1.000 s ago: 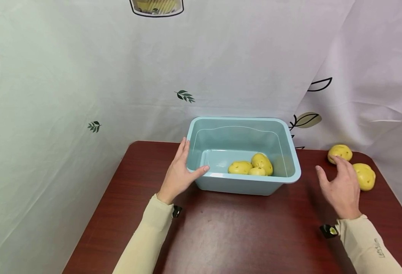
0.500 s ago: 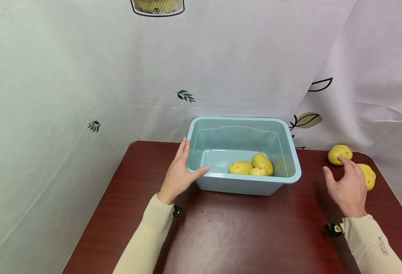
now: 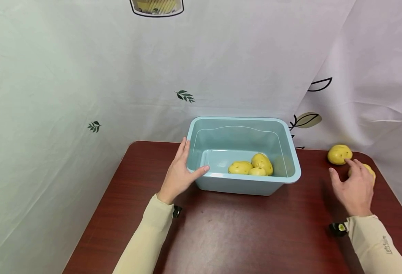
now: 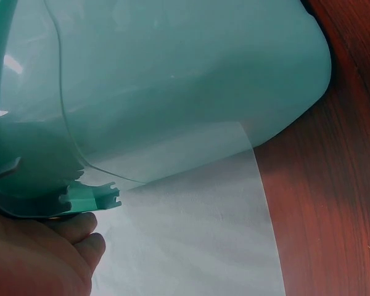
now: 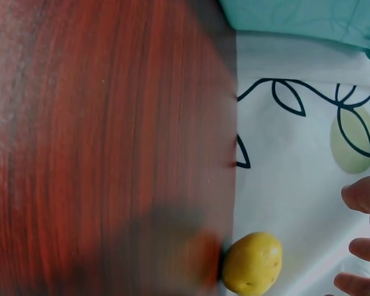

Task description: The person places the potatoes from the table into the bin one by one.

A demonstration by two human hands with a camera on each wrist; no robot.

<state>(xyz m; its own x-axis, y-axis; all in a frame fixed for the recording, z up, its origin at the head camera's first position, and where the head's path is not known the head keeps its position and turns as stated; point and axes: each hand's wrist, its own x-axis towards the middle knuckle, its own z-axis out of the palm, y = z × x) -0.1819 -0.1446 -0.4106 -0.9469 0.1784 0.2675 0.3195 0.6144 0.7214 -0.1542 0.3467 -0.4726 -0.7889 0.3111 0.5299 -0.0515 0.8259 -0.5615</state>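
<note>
A light blue plastic bin [image 3: 235, 186] stands on the table with three yellow potatoes inside, one of them a potato [image 3: 240, 167] at the left of the group. My left hand [image 3: 178, 175] rests at the bin's front left corner, fingers straight along the left side and thumb across the front rim. In the left wrist view, fingertips [image 4: 91, 246] show right under the rim. My right hand [image 3: 355, 190] is above the table's right side, fingers spread and slightly bent, holding nothing. It partly hides one potato [image 3: 370, 171]; another potato [image 3: 339, 154] lies just beyond its fingertips.
The dark red wooden table [image 3: 235, 232] narrows toward the back in the head view. A white cloth [image 3: 242, 57] with printed leaves hangs along the back and sides, close behind the bin and the two loose potatoes.
My right hand has moved to the right, and now covers more of the nearer loose potato. The left hand, the bin and the potatoes have stayed in place.
</note>
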